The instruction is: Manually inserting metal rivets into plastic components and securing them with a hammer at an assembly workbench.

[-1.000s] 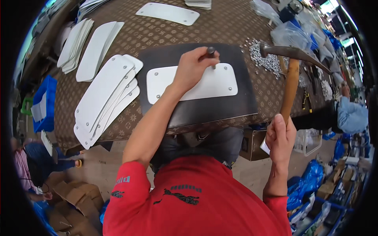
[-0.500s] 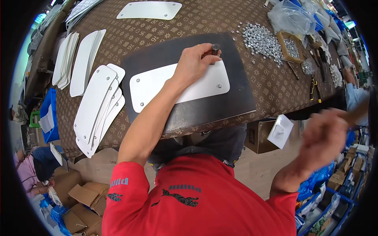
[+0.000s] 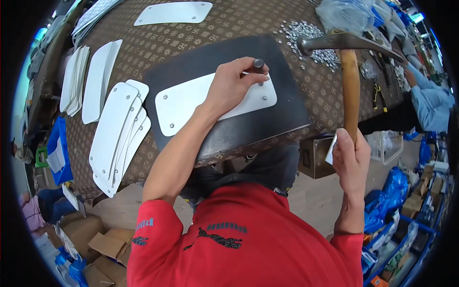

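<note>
Here, our left hand (image 3: 229, 86) pinches the metal rod (image 3: 258, 63), our right hand (image 3: 352, 155) grips the hammer (image 3: 350, 86); we should keep the rod upright, strike squarely.

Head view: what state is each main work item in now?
Dark cylindrical metal punch: upright, in the left hand
Wooden-handled metal hammer: raised, in the right hand
White rounded panel: flat on the black board
Small silver studs: loose, heaped
Yellow-and-black pliers: handles spread
White studded panels: fanned, overlapping
</note>
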A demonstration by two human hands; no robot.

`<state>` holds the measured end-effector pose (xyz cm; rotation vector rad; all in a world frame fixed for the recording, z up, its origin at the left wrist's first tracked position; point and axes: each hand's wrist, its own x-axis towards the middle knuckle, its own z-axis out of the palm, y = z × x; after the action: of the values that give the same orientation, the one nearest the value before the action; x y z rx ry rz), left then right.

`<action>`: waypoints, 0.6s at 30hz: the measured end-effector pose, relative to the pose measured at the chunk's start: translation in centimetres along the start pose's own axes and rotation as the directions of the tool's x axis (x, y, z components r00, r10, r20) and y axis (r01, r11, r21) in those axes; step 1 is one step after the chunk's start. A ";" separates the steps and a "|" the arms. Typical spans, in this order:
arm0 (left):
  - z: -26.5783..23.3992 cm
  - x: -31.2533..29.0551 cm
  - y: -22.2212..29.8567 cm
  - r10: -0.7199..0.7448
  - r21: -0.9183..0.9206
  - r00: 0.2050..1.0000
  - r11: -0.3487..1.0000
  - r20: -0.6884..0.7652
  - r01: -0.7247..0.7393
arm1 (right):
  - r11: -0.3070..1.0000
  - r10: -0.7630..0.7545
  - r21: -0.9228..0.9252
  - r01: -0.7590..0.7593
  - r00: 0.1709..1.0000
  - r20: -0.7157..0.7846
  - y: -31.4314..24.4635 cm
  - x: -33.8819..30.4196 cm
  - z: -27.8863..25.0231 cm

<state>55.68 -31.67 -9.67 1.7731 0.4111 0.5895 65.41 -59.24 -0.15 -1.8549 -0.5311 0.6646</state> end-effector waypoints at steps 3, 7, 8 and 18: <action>0.5 -0.6 0.0 0.008 -0.035 0.998 0.999 0.060 -0.006 | 0.997 -0.021 0.070 0.022 1.000 -0.017 0.7 -1.1 -0.4; 1.0 -1.3 -1.5 0.067 -0.007 0.992 0.998 0.108 -0.067 | 0.994 -0.053 0.088 0.059 0.996 -0.071 0.0 -2.0 -0.5; 0.8 -1.6 -1.8 0.085 0.036 0.993 0.995 0.086 -0.088 | 0.993 -0.086 0.068 0.096 0.987 -0.136 -0.8 -2.2 -0.5; -0.3 -4.0 -1.2 0.162 0.286 0.985 0.942 0.061 -0.173 | 0.825 -0.216 -0.494 0.275 0.961 0.174 4.2 -1.0 1.9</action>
<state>52.33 -33.34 -11.48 2.1136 0.3362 0.6398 63.65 -60.08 -4.43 -2.1969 -1.0905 0.4778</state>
